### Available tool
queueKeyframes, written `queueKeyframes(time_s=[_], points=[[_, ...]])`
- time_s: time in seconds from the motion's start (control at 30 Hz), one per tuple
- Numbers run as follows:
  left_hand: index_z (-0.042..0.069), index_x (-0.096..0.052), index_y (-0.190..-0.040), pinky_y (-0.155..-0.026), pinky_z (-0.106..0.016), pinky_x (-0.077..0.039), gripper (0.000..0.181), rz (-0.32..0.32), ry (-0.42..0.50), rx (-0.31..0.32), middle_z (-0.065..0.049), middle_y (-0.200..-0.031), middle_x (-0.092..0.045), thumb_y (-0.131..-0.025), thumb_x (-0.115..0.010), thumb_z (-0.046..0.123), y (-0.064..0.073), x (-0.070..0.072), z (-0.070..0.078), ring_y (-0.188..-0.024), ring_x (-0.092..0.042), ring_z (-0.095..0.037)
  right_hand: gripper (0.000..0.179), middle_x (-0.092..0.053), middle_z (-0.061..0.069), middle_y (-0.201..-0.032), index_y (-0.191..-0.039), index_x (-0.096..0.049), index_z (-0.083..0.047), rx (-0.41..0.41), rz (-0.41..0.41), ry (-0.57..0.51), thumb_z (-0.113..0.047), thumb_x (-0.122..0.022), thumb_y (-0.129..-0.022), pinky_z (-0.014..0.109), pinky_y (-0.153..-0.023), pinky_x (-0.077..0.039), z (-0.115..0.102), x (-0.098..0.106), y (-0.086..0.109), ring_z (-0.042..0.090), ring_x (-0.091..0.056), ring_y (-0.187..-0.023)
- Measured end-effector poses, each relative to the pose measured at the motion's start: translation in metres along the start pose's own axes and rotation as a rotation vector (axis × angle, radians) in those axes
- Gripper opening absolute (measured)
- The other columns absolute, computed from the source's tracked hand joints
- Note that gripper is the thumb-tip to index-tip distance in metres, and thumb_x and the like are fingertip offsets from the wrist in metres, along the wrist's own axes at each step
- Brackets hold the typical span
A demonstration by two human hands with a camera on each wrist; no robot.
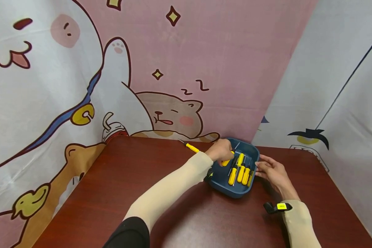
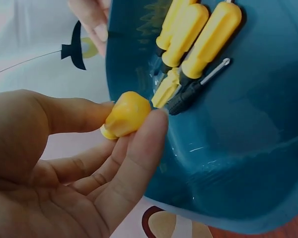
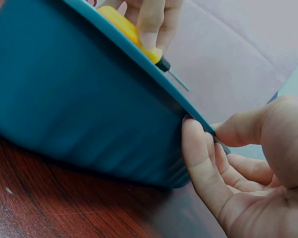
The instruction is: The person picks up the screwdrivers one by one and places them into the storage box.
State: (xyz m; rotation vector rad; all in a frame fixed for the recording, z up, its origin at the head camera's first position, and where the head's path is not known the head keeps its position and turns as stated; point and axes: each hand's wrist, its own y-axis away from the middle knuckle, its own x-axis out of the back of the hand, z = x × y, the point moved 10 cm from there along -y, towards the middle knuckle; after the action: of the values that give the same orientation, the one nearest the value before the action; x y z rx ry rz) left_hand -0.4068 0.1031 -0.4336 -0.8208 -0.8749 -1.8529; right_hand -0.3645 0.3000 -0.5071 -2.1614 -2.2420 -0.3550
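A blue plastic basin point(image 1: 226, 187) stands toward the back right of the table, with several yellow-handled screwdrivers point(image 1: 242, 174) inside. Over its left part my left hand point(image 1: 220, 150) pinches the yellow handle of a screwdriver point(image 2: 128, 114) between thumb and fingers. In the right wrist view this screwdriver's black collar and thin metal shaft show above the rim. My right hand point(image 1: 274, 172) grips the basin's right rim, thumb on top and fingers curled beneath point(image 3: 203, 163). A small black-handled screwdriver point(image 2: 188, 96) lies in the basin beside the yellow handles.
Another yellow screwdriver point(image 1: 192, 147) lies on the dark red wooden table point(image 1: 136, 172) near its back edge, left of the basin. A cartoon-printed cloth point(image 1: 229, 69) hangs right behind the table.
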Motion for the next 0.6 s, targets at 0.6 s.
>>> queueKeyframes(time_s=[0.6], points=[[0.009, -0.064, -0.116, -0.053, -0.027, -0.059, 0.024, -0.146, -0.150, 0.218, -0.008, -0.082, -0.065, -0.098, -0.068, 0.026, -0.027, -0.024, -0.013, -0.055, -0.069, -0.019, 0.069, -0.068, -0.005, -0.109, -0.162, -0.025, -0.004, -0.009, 0.007, 0.003, -0.023, -0.059, -0.105, 0.024, -0.080, -0.062, 0.002, 0.001, 0.000, 0.005, -0.065, -0.088]])
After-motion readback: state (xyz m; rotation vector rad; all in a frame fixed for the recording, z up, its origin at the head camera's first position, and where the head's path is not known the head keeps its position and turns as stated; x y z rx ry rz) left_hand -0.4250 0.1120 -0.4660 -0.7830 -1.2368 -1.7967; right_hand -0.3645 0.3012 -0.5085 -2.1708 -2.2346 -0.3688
